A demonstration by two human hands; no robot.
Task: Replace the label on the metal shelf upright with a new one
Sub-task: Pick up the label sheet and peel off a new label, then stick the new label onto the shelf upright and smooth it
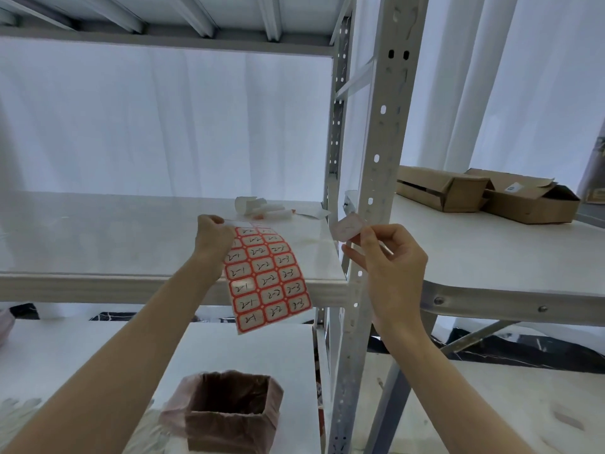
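At the upright (376,178): right hand (389,267) pinches a small label (347,227), thumb on finger, just left of it.
Left of upright: left hand (212,235) pinches a sheet (268,276) by its top. Red-bordered stickers, scribbled numbers, hanging curved.
Left of upright, further back: curled paper scraps (262,208).
Right of upright: two cardboard boxes (491,194).
Upright itself: grey metal, punched holes.

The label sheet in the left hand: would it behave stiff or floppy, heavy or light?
Probably floppy: the label sheet hangs curved from the left hand, which pinches only its top edge. Likely very light, since that pinch carries it.
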